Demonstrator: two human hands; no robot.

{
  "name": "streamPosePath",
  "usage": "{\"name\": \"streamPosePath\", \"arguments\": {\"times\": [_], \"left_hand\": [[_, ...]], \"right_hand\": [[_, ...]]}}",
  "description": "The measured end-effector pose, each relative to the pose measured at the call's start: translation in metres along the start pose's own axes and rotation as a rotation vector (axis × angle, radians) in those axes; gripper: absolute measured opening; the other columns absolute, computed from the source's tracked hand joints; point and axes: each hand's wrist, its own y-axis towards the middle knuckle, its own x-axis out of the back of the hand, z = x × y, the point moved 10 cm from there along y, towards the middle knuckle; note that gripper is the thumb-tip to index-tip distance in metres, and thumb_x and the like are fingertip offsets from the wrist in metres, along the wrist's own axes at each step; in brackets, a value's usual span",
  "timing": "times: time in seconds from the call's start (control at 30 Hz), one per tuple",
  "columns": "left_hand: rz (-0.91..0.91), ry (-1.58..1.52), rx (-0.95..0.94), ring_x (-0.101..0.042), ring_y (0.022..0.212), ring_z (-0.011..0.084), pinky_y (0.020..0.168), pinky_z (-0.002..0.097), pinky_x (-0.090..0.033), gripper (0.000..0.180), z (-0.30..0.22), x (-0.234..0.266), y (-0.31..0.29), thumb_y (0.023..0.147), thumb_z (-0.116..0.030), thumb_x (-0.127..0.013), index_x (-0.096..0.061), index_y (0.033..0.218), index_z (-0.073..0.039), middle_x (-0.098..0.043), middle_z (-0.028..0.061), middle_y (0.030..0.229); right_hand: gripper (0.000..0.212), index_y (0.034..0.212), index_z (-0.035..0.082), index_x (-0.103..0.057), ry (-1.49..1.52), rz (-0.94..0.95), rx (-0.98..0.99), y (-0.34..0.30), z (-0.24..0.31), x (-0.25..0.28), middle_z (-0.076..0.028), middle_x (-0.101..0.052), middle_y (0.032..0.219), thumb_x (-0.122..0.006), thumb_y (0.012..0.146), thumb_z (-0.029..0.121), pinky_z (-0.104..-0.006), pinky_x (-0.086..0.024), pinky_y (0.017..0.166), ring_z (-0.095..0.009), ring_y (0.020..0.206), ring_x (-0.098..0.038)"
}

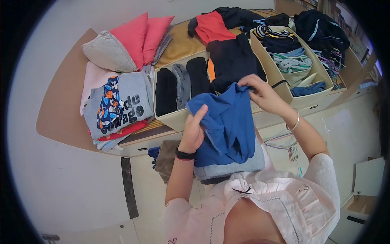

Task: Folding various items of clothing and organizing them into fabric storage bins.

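A blue cloth garment point(231, 126) is held up between my two hands over my lap; its exact kind cannot be told. My left hand point(193, 132) grips its left edge, thumb on top. With the fingertips, my right hand point(260, 92) pinches the upper right corner. Folded grey clothing point(252, 160) lies on my lap beneath the blue cloth. Just beyond my hands stands a cream storage box point(170, 118) with rolled black and grey clothes in it. A folded black garment point(233, 61) with an orange stripe rests on its right part.
Another cream box point(325, 77) of folded clothes stands at the right. Stacked shirts point(138, 91) and pink pillows point(156, 36) are at the left. Dark clothes point(321, 26) and a red garment point(214, 26) lie at the back. Wire hangers point(284, 144) lie on the floor.
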Motion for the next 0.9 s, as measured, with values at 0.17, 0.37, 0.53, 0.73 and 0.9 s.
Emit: {"name": "streamPosePath", "arguments": {"times": [0.17,0.37,0.53,0.73,0.9], "left_hand": [[-0.001,-0.023,-0.027,-0.055,0.105,0.0198,0.089,0.0336,-0.046,0.035,-0.026,-0.03,-0.008,0.097,-0.029,-0.04,-0.046,0.116,0.0,-0.055,0.0101,0.114],[0.15,0.091,-0.189,-0.05,0.112,0.0186,0.087,0.0386,-0.049,0.034,-0.016,-0.071,-0.011,0.097,-0.022,-0.034,-0.034,0.128,-0.007,-0.046,0.0105,0.123],[0.07,0.262,-0.196,-0.053,0.107,0.0163,0.078,0.0297,-0.055,0.046,-0.012,-0.063,-0.014,0.089,-0.004,-0.05,-0.032,0.131,-0.004,-0.047,0.01,0.122],[0.018,0.338,-0.212,-0.057,0.096,0.0131,0.069,0.0255,-0.056,0.037,-0.009,-0.048,-0.012,0.088,-0.005,-0.055,-0.044,0.123,0.0,-0.056,0.0074,0.109],[-0.02,0.196,-0.196,-0.06,0.091,0.0137,0.077,0.0269,-0.053,0.027,-0.006,-0.024,-0.015,0.091,-0.006,-0.049,-0.051,0.117,0.001,-0.06,0.0079,0.105]], "right_hand": [[0.028,0.1,0.003,-0.055,-0.231,0.017,0.073,-0.01,0.061,-0.012,-0.015,-0.05,0.101,-0.065,0.075,0.01,-0.0348,-0.046,0.079,-0.029,0.092,-0.056],[0.041,0.105,0.004,-0.045,-0.101,0.012,0.089,-0.017,0.053,-0.049,-0.008,-0.048,0.094,-0.069,0.073,0.012,-0.0257,-0.044,0.071,-0.014,0.082,-0.052],[0.021,0.103,0.001,-0.049,0.427,0.148,-0.184,-0.021,0.006,-0.061,-0.001,-0.054,0.089,-0.059,0.085,0.004,-0.0209,-0.045,0.069,-0.005,0.079,-0.052],[0.012,0.098,0.001,-0.056,0.515,0.238,-0.369,-0.031,0.007,-0.062,0.0,-0.055,0.076,-0.057,0.088,0.008,-0.0188,-0.046,0.052,-0.003,0.06,-0.052],[0.012,0.097,0.003,-0.058,0.394,0.2,-0.361,-0.037,-0.006,-0.051,0.002,-0.054,0.071,-0.058,0.089,0.013,-0.0186,-0.045,0.052,-0.003,0.061,-0.051]]}}
